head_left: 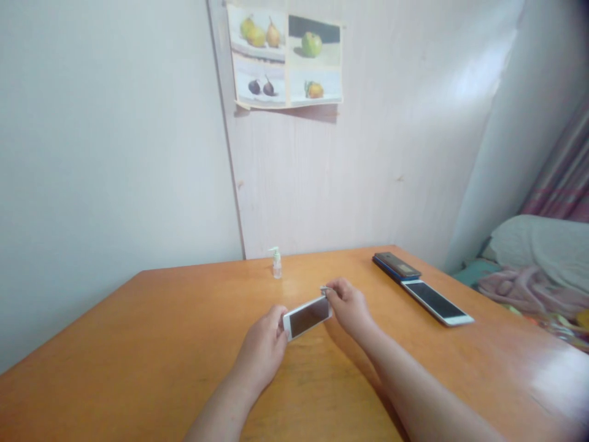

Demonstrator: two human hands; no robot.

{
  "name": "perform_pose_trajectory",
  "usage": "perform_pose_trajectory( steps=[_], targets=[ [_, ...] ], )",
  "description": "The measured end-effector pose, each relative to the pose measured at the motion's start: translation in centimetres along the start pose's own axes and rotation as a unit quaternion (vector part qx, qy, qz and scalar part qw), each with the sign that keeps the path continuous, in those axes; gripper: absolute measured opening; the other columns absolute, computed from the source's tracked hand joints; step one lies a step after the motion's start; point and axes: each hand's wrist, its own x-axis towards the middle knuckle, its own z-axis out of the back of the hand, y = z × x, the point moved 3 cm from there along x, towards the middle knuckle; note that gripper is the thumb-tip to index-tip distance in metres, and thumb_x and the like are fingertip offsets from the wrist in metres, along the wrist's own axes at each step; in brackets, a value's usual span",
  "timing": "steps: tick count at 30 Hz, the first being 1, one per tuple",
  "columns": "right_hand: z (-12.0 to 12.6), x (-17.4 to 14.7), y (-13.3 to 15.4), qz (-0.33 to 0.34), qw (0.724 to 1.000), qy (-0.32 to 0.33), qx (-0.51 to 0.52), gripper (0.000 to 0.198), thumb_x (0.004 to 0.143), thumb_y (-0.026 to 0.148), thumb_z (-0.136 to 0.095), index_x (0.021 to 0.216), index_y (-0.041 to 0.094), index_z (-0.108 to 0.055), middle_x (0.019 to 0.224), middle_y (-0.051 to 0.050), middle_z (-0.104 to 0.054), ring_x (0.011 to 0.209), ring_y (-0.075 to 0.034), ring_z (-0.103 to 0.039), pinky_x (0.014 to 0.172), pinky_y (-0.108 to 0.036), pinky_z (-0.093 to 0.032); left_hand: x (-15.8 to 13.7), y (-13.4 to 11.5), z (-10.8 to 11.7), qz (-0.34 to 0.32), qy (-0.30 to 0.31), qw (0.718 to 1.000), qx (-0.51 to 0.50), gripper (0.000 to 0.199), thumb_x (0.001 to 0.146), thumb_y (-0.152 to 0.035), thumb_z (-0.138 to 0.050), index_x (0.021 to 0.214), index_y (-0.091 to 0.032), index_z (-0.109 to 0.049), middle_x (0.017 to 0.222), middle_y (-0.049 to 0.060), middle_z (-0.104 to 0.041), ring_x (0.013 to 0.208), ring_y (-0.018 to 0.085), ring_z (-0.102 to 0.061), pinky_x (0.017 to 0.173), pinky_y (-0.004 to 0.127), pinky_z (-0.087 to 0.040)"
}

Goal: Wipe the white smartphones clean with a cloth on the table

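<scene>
A white smartphone [309, 317] with a dark screen is held tilted above the wooden table. My left hand [263, 344] grips its left end between thumb and fingers. At the phone's upper right corner, my right hand [348, 307] is closed in a pinch. A small whitish-grey piece [324, 288] sticks out from those fingertips, too small to name. Whether that piece touches the phone's edge is not clear. Behind the phone, a small clear pump bottle [277, 265] with a pale green top stands upright on the table.
On the right of the table [138, 344] lie a white tablet-like device [437, 302] and a dark phone-shaped item [396, 266], their ends meeting. A wall with fruit pictures [286, 56] rises behind. Bedding [543, 264] is beyond the right edge.
</scene>
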Motion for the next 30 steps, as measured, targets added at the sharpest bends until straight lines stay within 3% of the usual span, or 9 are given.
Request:
perform_pose_trajectory(
  steps=[3,7,13,16,21,23,30],
  targets=[
    [0.7,0.0,0.8,0.03,0.997,-0.009,-0.072,0.019,0.088,0.029,-0.053,0.086,0.021,-0.07,0.088,-0.005,-0.069,0.089,-0.021,-0.062,0.082,-0.032,-0.047,0.0,-0.3,0.0,0.005,0.0,1.0,0.016,0.014,0.087,-0.016,-0.049,0.098,-0.024,-0.054,0.082,0.0,-0.064,0.077,0.016,-0.061,0.067,0.023,-0.037],
    [0.2,-1.2,2.7,0.074,0.992,-0.003,-0.104,0.019,0.091,0.024,-0.051,0.087,0.02,-0.07,0.089,-0.007,-0.064,0.09,-0.02,-0.059,0.082,-0.03,-0.045,-0.1,-0.9,0.1,0.014,-0.003,1.0,0.028,0.011,0.089,-0.02,-0.048,0.096,-0.024,-0.055,0.083,0.001,-0.066,0.076,0.016,-0.061,0.066,0.023,-0.036],
    [-3.1,-5.2,6.1,0.162,0.981,0.096,-0.045,0.02,0.095,0.021,-0.048,0.09,0.019,-0.068,0.09,-0.005,-0.063,0.086,-0.016,-0.059,0.08,-0.026,-0.044,-0.1,-1.5,0.2,0.017,-0.007,1.0,0.02,0.008,0.089,-0.022,-0.048,0.088,-0.023,-0.056,0.079,0.001,-0.065,0.073,0.017,-0.059,0.064,0.024,-0.036],
    [-2.9,-4.6,5.6,0.145,0.982,0.106,-0.055,0.02,0.096,0.024,-0.049,0.089,0.019,-0.068,0.087,-0.005,-0.065,0.083,-0.016,-0.06,0.078,-0.026,-0.044,-0.1,-1.5,0.2,0.02,-0.008,1.0,0.009,0.008,0.087,-0.022,-0.05,0.087,-0.023,-0.057,0.079,0.0,-0.066,0.073,0.017,-0.06,0.065,0.024,-0.038],
    [0.4,-0.6,2.2,0.034,0.993,0.035,-0.105,0.025,0.095,0.029,-0.051,0.079,0.018,-0.067,0.083,-0.006,-0.068,0.081,-0.019,-0.062,0.074,-0.028,-0.043,-0.1,-1.5,0.1,0.022,0.007,1.0,-0.019,0.009,0.087,-0.022,-0.05,0.091,-0.024,-0.058,0.085,-0.001,-0.069,0.078,0.015,-0.063,0.068,0.022,-0.041],
    [0.8,-0.2,1.8,0.021,0.994,0.025,-0.109,0.025,0.095,0.029,-0.05,0.079,0.018,-0.066,0.082,-0.006,-0.068,0.08,-0.019,-0.062,0.074,-0.028,-0.043,-0.1,-1.5,0.0,0.021,0.006,1.0,-0.02,0.008,0.088,-0.024,-0.05,0.089,-0.024,-0.058,0.084,-0.002,-0.069,0.079,0.015,-0.063,0.068,0.022,-0.04],
    [-3.2,-5.2,5.8,0.145,0.982,0.116,-0.042,0.023,0.096,0.025,-0.048,0.086,0.02,-0.068,0.086,-0.004,-0.068,0.083,-0.016,-0.062,0.076,-0.025,-0.043,0.0,-0.9,-0.5,0.019,-0.006,1.0,-0.024,0.01,0.089,-0.027,-0.05,0.084,-0.022,-0.057,0.078,0.0,-0.067,0.073,0.016,-0.062,0.065,0.023,-0.04]
  ],
)
